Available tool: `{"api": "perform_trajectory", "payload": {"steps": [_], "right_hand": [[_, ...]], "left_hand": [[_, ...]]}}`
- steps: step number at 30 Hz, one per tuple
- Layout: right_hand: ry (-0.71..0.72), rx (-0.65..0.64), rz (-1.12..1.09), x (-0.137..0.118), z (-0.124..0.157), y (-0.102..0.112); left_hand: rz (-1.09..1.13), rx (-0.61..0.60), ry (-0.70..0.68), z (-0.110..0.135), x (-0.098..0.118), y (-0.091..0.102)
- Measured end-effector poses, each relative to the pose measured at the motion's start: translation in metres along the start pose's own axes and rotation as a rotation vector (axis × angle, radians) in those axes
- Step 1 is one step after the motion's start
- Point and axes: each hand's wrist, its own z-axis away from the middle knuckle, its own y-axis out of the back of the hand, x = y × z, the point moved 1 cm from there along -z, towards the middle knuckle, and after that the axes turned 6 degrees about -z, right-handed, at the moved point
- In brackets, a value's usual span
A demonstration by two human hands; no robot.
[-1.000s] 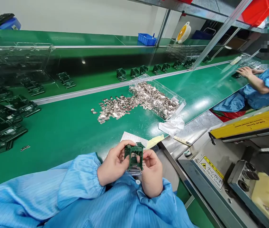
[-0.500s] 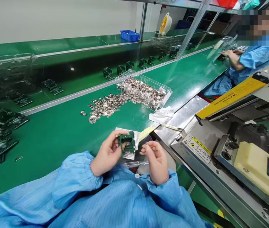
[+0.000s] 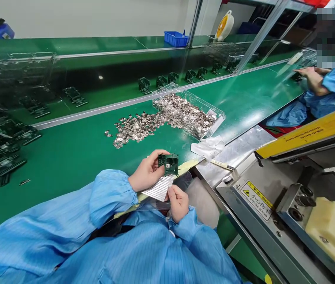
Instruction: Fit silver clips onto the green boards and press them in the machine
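At the near edge of a glossy green bench, backed by a pale wall and littered with metal pieces beside a clear tray, a green frame is gripped by the left hand, while whether a ribbed sheet is pinched by the right hand cannot be told.

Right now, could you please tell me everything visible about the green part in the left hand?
The green part is dark, boxy and plastic-looking, with a recessed opening and thin prongs at its lower right. The left hand grips its left side, thumb in front. In view, its lower edge overlaps the striped sheet; whether they touch is unclear.
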Motion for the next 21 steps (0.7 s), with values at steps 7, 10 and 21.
{"api": "perform_trajectory", "payload": {"steps": [7, 10, 21], "right_hand": [[-0.077, -0.106, 0.274, 0.013, -0.007, 0.023], [-0.187, -0.122, 0.374, 0.019, -0.012, 0.031], [0.071, 0.145, 0.242, -0.069, 0.001, 0.053]], "left_hand": [[-0.011, 0.014, 0.023, 0.000, -0.003, 0.000], [0.065, 0.013, 0.000, -0.001, -0.001, 0.001], [0.255, -0.006, -0.001, 0.018, 0.009, -0.004]]}}
